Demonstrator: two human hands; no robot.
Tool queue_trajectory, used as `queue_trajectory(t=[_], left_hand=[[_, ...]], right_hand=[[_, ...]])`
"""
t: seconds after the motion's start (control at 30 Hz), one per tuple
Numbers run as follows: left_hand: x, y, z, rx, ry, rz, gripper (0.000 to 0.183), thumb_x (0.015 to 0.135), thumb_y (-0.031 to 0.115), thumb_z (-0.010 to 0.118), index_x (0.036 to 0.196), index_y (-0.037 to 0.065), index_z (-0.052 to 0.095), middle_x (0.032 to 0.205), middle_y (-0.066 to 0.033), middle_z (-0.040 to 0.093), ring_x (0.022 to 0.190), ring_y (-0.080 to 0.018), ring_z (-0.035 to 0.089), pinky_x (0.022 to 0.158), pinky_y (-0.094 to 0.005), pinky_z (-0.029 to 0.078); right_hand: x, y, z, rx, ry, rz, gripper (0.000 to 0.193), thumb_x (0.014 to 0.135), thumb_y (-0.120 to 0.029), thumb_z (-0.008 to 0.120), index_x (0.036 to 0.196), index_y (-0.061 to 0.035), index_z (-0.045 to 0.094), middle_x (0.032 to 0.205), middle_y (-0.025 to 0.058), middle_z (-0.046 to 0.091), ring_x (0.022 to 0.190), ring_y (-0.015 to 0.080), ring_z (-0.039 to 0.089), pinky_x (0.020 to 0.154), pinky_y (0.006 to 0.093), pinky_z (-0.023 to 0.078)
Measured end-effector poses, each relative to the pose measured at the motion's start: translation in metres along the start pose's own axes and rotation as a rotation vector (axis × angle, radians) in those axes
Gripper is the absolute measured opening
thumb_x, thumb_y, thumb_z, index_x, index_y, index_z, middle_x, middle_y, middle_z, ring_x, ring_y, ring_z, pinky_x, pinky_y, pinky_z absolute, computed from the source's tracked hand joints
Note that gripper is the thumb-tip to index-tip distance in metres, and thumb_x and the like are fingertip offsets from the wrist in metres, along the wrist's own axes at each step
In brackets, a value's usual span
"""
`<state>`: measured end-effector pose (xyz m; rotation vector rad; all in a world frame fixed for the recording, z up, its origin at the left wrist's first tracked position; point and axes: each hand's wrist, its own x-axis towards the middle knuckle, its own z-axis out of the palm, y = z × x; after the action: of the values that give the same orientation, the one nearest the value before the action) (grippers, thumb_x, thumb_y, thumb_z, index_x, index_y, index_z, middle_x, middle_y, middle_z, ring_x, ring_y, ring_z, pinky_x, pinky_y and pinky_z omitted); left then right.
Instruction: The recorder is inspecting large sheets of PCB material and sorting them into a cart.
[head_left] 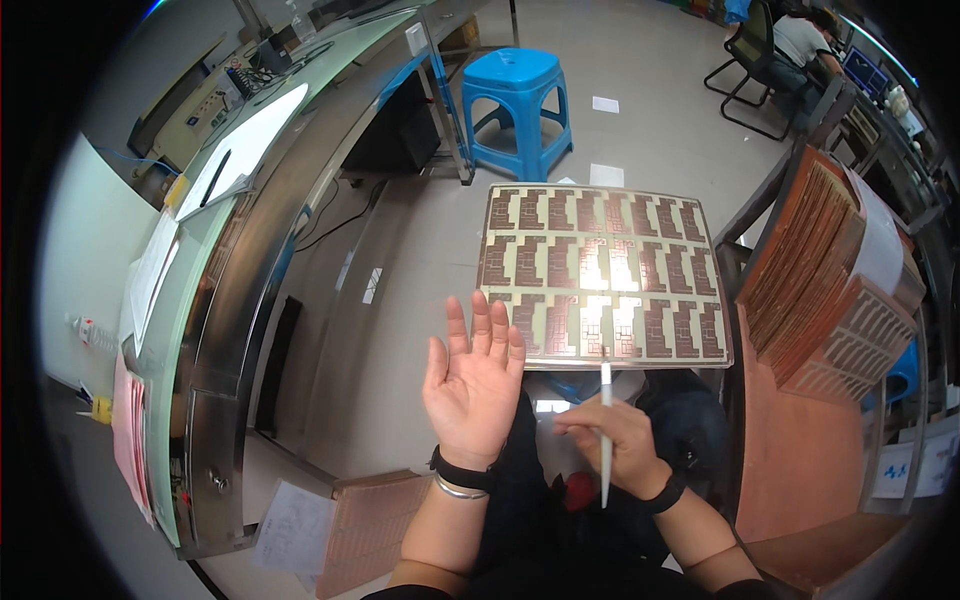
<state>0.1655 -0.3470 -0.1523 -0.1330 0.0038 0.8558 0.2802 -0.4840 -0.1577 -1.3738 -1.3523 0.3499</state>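
Observation:
My left hand (474,385) is raised palm up, its fingers stretched out and holding nothing. Its fingertips are by the lower left corner of a circuit board panel (540,275), a pale sheet with rows of brown copper patterns and a bright glare down its middle. In my right hand (622,440) is a slim brush (606,450) with a pale tapering handle. The brush stands almost upright in the picture, its tip at the panel's near edge; whether it touches cannot be made out. The panel lies above my knees.
Stacked brown panels (800,265) lean on a rack at the right, above a reddish-brown board (800,450). A blue stool (515,110) stands beyond the panel. At left runs a glass-topped workbench (205,300) with papers. More panels (375,525) lean low left. A person (800,50) sits far right.

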Motion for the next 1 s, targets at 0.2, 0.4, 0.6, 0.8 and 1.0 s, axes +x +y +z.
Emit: queue_trajectory(t=[0.2, 0.4, 0.6, 0.8, 1.0], left_hand=[[-0.007, -0.005, 0.004, 0.091, -0.053, -0.014, 0.037, 0.098, 0.034, 0.038, 0.13, 0.017, 0.045, 0.135, -0.0057, 0.044, 0.128, -0.0225, 0.038, 0.107, -0.0428, 0.029], [-0.011, -0.011, 0.004, 0.178, -0.131, 0.016, 0.042, 0.099, 0.038, 0.03, 0.133, 0.015, 0.041, 0.136, -0.0076, 0.041, 0.128, -0.0258, 0.036, 0.107, -0.0438, 0.029], [-0.011, -0.013, 0.005, 0.229, -0.129, 0.007, 0.038, 0.098, 0.035, 0.037, 0.131, 0.017, 0.043, 0.134, -0.0048, 0.044, 0.128, -0.0217, 0.037, 0.107, -0.0428, 0.028], [-0.009, -0.015, 0.0, 0.05, -0.026, -0.035, 0.04, 0.099, 0.037, 0.032, 0.13, 0.015, 0.044, 0.132, -0.0065, 0.046, 0.126, -0.0237, 0.039, 0.106, -0.043, 0.029], [-0.011, -0.017, 0.0, 0.012, 0.012, -0.054, 0.038, 0.099, 0.035, 0.032, 0.128, 0.015, 0.046, 0.132, -0.0064, 0.047, 0.127, -0.0226, 0.039, 0.107, -0.0425, 0.029]], right_hand=[[0.0, -0.012, 0.017, 0.006, -0.007, -0.056, 0.018, 0.075, -0.004, 0.071, 0.093, -0.0066, 0.067, 0.08, 0.0075, 0.066, 0.064, 0.0211, 0.063, 0.057, 0.0298, 0.05], [-0.006, -0.014, 0.017, 0.038, -0.026, -0.073, 0.02, 0.083, -0.009, 0.066, 0.101, -0.0035, 0.063, 0.082, 0.0094, 0.066, 0.067, 0.0209, 0.064, 0.06, 0.0294, 0.051], [-0.02, -0.013, 0.012, 0.31, -0.015, -0.032, 0.048, 0.096, -0.042, 0.041, 0.112, -0.0002, 0.057, 0.093, 0.0133, 0.063, 0.078, 0.0228, 0.063, 0.069, 0.0319, 0.051], [-0.031, -0.01, 0.007, 0.176, -0.083, -0.113, 0.052, 0.094, -0.049, 0.04, 0.106, -0.0039, 0.065, 0.092, 0.0121, 0.059, 0.074, 0.0225, 0.059, 0.066, 0.031, 0.048], [-0.029, -0.018, 0.008, 0.103, -0.027, -0.17, 0.032, 0.069, 0.003, 0.066, 0.099, -0.0086, 0.067, 0.088, 0.0066, 0.06, 0.068, 0.0197, 0.058, 0.06, 0.029, 0.048]])
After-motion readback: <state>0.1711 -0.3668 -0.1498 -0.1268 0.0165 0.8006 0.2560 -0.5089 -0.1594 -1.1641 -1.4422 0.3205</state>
